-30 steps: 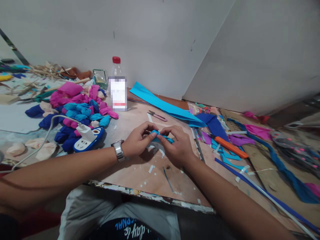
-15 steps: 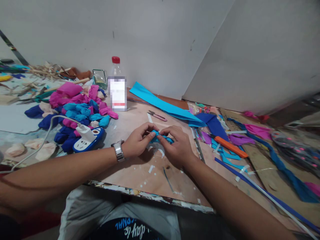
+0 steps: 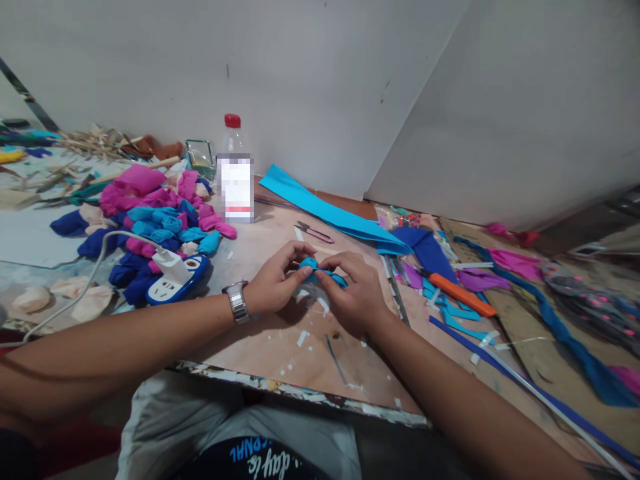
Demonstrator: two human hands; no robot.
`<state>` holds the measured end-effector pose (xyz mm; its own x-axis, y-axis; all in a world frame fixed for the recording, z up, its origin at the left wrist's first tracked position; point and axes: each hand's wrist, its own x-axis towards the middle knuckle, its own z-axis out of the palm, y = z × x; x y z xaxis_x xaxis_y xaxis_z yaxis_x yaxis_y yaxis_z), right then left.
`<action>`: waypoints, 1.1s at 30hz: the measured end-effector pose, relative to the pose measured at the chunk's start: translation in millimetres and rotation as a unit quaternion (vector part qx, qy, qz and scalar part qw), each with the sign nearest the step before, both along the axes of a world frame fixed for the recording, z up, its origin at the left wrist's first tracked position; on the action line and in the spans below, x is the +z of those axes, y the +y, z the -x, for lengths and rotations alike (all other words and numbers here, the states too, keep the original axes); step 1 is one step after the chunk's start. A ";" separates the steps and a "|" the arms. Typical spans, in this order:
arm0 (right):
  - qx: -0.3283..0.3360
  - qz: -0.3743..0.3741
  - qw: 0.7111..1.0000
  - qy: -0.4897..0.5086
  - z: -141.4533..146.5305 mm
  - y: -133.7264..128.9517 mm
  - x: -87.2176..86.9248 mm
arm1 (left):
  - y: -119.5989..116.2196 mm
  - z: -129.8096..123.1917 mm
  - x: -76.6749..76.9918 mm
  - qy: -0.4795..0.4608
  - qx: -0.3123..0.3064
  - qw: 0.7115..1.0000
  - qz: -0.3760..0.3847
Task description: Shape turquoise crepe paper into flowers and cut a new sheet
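Note:
Between my two hands is a small piece of light-blue fabric (image 3: 309,264), bunched or rolled at its left end, with a tail running to the right. My left hand (image 3: 278,275) pinches the rolled end between thumb and fingers. Closed on the tail, my right hand (image 3: 353,288) presses it with thumb and forefinger. Some clear film or tape (image 3: 306,293) shows just under the fabric, partly hidden by the fingers. Thread snips (image 3: 316,233) with pink handles lie just beyond my hands. Behind them stretches a wide light-blue fabric strip (image 3: 325,208).
To the left are a heap of blue and pink fabric rosettes (image 3: 160,220) and a power strip (image 3: 175,283) with a plugged-in cable. A red-capped bottle (image 3: 234,143) stands near the wall. An orange cutter knife (image 3: 463,295) lies among fabric scraps at right.
The rolled end of the light-blue fabric has turned slightly and shows rounder by my left fingertips. Both hands stay in nearly the same place.

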<state>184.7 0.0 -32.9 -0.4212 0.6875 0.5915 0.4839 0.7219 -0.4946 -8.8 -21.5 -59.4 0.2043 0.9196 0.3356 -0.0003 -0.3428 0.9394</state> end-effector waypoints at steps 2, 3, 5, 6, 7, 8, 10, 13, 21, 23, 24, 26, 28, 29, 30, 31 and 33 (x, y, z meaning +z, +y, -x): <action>0.000 -0.002 1.000 0.000 -0.1 0.4 0.0 | -0.1 -0.3 0.7 0.003 0.001 1.000 0.000; 0.000 -0.004 1.000 -0.001 -0.3 0.7 0.1 | 0.0 -0.3 1.0 0.007 0.002 1.000 -0.002; 0.002 -0.009 1.000 -0.001 -0.6 1.1 0.0 | 0.3 -0.4 1.7 0.012 0.002 1.000 -0.010; 0.003 -0.013 1.000 -0.002 -0.8 1.3 -0.1 | 0.6 -0.5 1.9 0.011 0.001 1.000 -0.013; 0.004 -0.017 1.000 -0.002 -1.0 1.5 -0.3 | 0.8 -0.7 2.1 0.009 0.002 1.000 -0.016; 0.005 -0.020 1.000 -0.002 -1.1 1.7 -0.6 | 0.9 -1.0 2.3 0.006 0.004 1.000 -0.017; 0.006 -0.022 1.000 -0.002 -1.2 2.0 -1.3 | 1.0 -1.5 2.4 -0.001 0.010 1.000 -0.015; 0.009 -0.022 1.000 -0.001 -0.9 2.3 -2.1 | 0.7 -1.8 2.6 -0.006 0.014 1.000 0.002; 0.010 -0.019 1.000 0.004 -0.5 3.3 -1.5 | 0.2 -1.0 6.6 -0.016 0.030 0.999 0.032; 0.010 -0.020 1.000 0.004 -0.5 3.4 -1.2 | 0.6 -1.1 6.1 -0.024 0.038 0.998 0.034; 0.012 -0.022 1.000 0.001 -0.5 3.3 -1.0 | 0.9 -1.1 5.4 -0.030 0.039 0.998 0.035; 0.013 -0.026 1.000 -0.003 -0.2 2.9 -0.6 | 1.6 -1.2 4.0 -0.039 0.037 0.998 0.036; 0.014 -0.029 0.999 -0.003 0.0 2.3 -0.5 | 1.9 -1.2 3.1 -0.042 0.033 0.998 0.033; 0.014 -0.031 0.999 -0.003 0.1 2.0 -0.5 | 1.8 -1.3 3.1 -0.043 0.030 0.998 0.033; 0.013 -0.032 0.999 -0.001 0.1 1.7 -0.6 | 1.6 -1.3 3.4 -0.043 0.027 0.998 0.033; 0.012 -0.032 0.999 0.000 0.0 1.5 -0.9 | 1.2 -1.4 3.8 -0.042 0.023 0.998 0.034; 0.008 -0.030 1.000 0.000 -0.2 1.2 -1.4 | 0.3 -1.5 4.9 -0.037 0.015 0.999 0.037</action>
